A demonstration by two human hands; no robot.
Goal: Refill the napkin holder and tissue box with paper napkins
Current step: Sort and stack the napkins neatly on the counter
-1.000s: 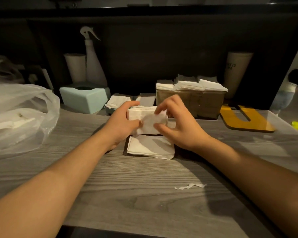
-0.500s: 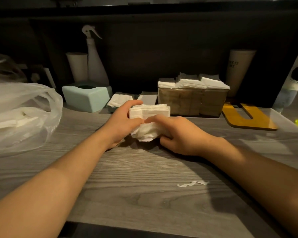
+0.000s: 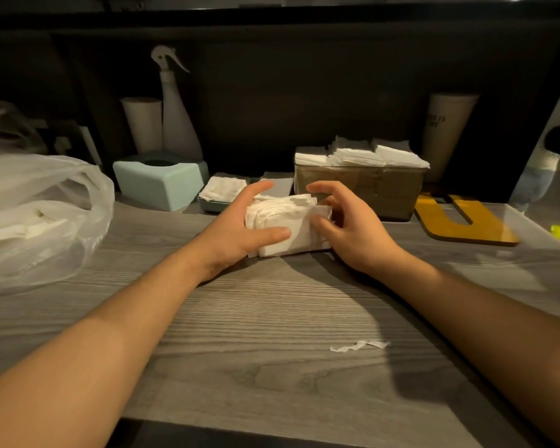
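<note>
Near the middle of the worktop (image 3: 272, 334), toward its far edge, a thick stack of white paper napkins (image 3: 286, 223) stands on the wood surface between the two hands. The left hand (image 3: 240, 227) grasps the stack from its left side, with the thumb pressed across the front face and the fingers curved over the top. The right hand (image 3: 349, 227) touches the right end of the stack with its fingertips, the fingers bent like a claw; if it really grips the paper cannot be told. Just behind the stack, at the far edge, sits a brown rectangular napkin holder (image 3: 359, 192) with white napkins (image 3: 362, 155) piled above its rim. Left of it lies a small tray (image 3: 222, 202) with a few napkins, and further left a pale green tissue box (image 3: 160, 179) with a dark opening on top. Behind the box stand a white spray bottle (image 3: 175, 114) and a white cup (image 3: 143, 124). A clear plastic bag (image 3: 36, 215) with white paper inside rests at the left edge. A yellow board (image 3: 463, 221) lies near the right edge, and a tall cup (image 3: 446, 130) stands behind it. A small torn paper strip (image 3: 358, 345) lies closer to the near edge.
</note>
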